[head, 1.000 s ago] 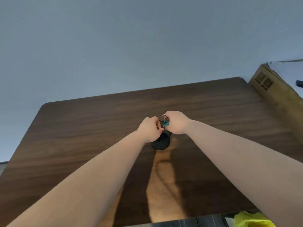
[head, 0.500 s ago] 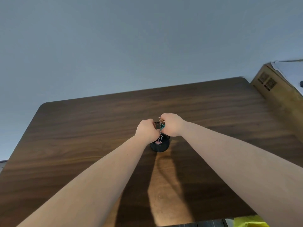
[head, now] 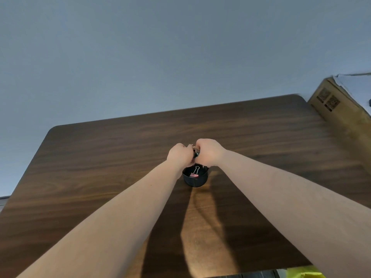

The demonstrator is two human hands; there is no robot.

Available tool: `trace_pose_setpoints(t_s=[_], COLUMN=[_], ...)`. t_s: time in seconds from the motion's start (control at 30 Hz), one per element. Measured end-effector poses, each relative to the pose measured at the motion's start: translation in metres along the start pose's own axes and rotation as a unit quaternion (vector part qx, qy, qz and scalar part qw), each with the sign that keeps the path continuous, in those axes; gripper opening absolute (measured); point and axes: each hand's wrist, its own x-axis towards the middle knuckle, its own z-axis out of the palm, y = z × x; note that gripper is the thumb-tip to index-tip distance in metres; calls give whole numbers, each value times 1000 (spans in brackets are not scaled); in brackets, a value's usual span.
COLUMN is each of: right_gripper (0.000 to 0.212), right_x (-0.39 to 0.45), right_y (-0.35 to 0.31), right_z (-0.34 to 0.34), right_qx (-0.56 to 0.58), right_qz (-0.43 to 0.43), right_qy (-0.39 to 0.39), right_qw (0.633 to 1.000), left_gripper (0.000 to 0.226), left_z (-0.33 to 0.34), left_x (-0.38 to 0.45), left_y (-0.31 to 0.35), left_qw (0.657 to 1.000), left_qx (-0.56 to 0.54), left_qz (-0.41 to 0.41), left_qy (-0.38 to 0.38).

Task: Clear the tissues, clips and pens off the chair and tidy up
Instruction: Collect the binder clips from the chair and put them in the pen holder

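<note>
Both hands, left [head: 179,155] and right [head: 207,152], pinch clips [head: 195,152] together above the cup [head: 195,178] on the table [head: 100,157]; one pink clip [head: 194,174] lies inside. A loosened pinch could drop clips outside the rim.

Dark brown wooden table [head: 100,157], smooth, slightly sheened; small round black glossy cup [head: 195,180]; pink clip's [head: 194,174] wire handles, shiny metal.

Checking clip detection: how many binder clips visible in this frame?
2, maybe more. A pink clip lies inside the black cup on the table. At least one more clip is pinched between the left hand and right hand; fists may hide others.
</note>
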Motion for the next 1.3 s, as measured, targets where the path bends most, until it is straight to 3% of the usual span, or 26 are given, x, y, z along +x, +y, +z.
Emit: trace_pose_setpoints(t_s=[0.33,0.43,0.57,0.83,1.13,1.3], right_gripper=[29,34,41,29,41,47], right_x=[-4,-7,-9,-18,-46,-73], right_y=[-2,-5,-9,-8,4,-1], right_z=[1,-2,-6,-14,-5,5], right_qx=[36,55,60,28,11,-6], right_qz=[7,6,5,24,-7,-38], right_qy=[7,21,23,51,35,16], right_qw=[999,998,998,998,999,999], left_gripper=[31,18,26,28,32,36], left_z=[-10,-16,-20,-22,-33,-38], left_x=[-12,-12,-13,-27,-65,-107], left_y=[3,2,2,4,-2,-28], left_qw=[999,999,998,997,999,998], left_qx=[-36,-36,-21,-47,26,53], left_qz=[-15,-6,-28,-37,-14,-24], left_qy=[-26,-33,-43,-54,-30,19])
